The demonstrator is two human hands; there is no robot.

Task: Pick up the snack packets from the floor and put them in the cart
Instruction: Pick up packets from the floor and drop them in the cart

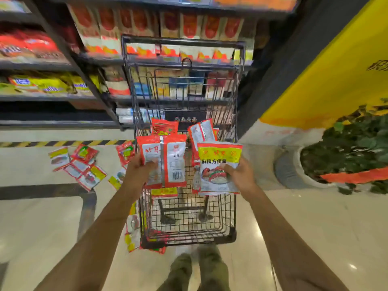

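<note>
A black wire cart (235, 217) stands in front of me. My left hand (139, 169) grips a red and white snack packet (168, 160), back side up, over the cart's left part. My right hand (239, 173) holds a yellow-topped packet (218, 164), printed side up, over the right part. Two more packets (164, 127) stand inside the cart at its far end. Several packets (81, 166) lie scattered on the floor to the left, and others (132, 232) lie against the cart's left side.
Store shelves (52, 97) stocked with goods run along the left and behind the cart. A potted plant (346, 152) sits on the floor at right below a yellow wall (336, 70). Hazard tape (63, 143) lines the floor at the shelf base. My feet (199, 269) are below the cart.
</note>
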